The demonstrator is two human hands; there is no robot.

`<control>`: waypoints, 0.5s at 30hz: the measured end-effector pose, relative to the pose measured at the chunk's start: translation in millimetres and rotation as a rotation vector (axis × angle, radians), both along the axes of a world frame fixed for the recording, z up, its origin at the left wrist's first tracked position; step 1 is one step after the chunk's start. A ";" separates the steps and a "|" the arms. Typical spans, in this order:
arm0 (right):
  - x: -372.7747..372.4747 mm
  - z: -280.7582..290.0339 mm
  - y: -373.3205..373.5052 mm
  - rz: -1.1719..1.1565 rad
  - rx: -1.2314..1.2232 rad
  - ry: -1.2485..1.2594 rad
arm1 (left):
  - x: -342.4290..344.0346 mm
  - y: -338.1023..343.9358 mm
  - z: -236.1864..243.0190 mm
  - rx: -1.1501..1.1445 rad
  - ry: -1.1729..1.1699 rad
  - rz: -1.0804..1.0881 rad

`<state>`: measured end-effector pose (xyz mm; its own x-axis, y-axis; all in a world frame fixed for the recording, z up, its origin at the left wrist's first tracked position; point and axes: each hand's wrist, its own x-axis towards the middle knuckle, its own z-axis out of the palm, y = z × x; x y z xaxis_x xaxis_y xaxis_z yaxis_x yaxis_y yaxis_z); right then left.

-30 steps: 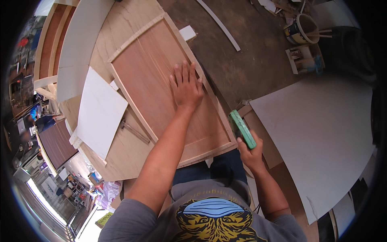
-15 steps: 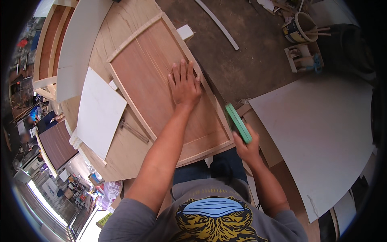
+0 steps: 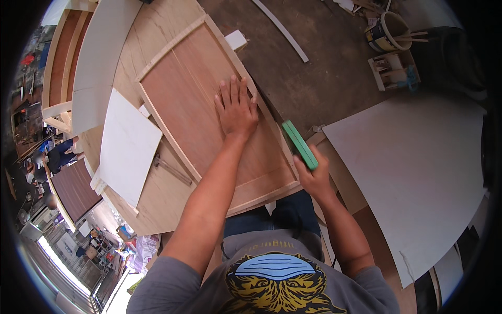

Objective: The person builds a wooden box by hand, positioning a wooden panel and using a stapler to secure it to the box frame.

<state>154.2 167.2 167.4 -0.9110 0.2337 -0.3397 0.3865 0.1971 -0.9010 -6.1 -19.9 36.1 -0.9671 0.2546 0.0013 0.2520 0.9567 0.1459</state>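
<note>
My left hand [image 3: 238,114] lies flat, fingers spread, on a reddish-brown plywood panel [image 3: 180,94] with raised pale wooden strips [image 3: 170,52] round its border. My right hand [image 3: 316,177] is wrapped round the near end of a long green sanding block [image 3: 299,144], held along the panel's right edge. The block's underside faces that edge and is hidden, so whether it touches cannot be told. The framed panel sits tilted on a larger pale plywood board [image 3: 151,209].
Left of the panel are a white sheet [image 3: 128,149] and a hammer [image 3: 173,170]. A large white board [image 3: 413,183] takes up the right side. Farther off on the floor are a bucket with sticks [image 3: 388,34] and a small wooden box [image 3: 393,70]. Other people are at the far left.
My right hand has slid the green sanding block away from me along the panel's right edge. My left hand stays flat on the panel. The whole view has shifted slightly.
</note>
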 end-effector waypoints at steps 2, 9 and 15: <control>25.3 16.2 -0.2 -0.029 -0.044 0.021 | 0.3 -4.8 3.6 -0.006 0.000 0.006; 13.8 6.4 1.0 -0.013 -0.044 -0.026 | 0.3 0.5 0.4 -0.018 -0.024 0.002; 25.8 11.8 -1.3 0.005 0.016 0.066 | -0.3 -0.6 2.0 -0.012 -0.018 0.005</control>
